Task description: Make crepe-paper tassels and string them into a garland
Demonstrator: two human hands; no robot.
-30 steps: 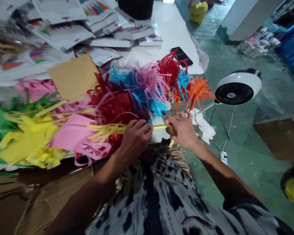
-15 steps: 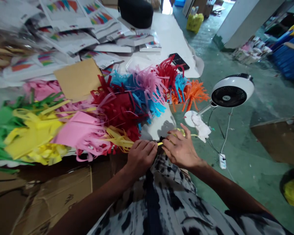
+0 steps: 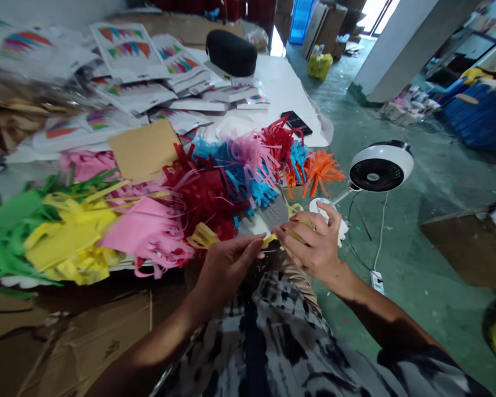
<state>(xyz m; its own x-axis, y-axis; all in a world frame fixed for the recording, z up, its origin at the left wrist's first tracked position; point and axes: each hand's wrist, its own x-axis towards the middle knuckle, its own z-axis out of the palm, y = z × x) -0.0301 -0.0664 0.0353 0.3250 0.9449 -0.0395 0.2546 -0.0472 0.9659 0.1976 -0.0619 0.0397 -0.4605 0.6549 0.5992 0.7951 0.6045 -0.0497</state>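
In front of my lap, my left hand is closed in a pinch, thumb against the fingers, at one end of a narrow yellow strip. My right hand grips the same strip with bent fingers, and more yellow shows between them. A short gap separates the two hands. Just left of my left hand lies a loose yellow strip end. Beyond it are dark red fringed tassels, a pink fringed piece and a yellow fringed bundle.
Green fringe, blue fringe and orange fringe line the table edge. Behind lie a tan card, printed packs, a black case and a phone. A fan stands to my right.
My left hand has drawn slightly left and turned, with its thumb now on view. My right hand has lifted and curled more around the yellow strip. The camera view has tilted up.
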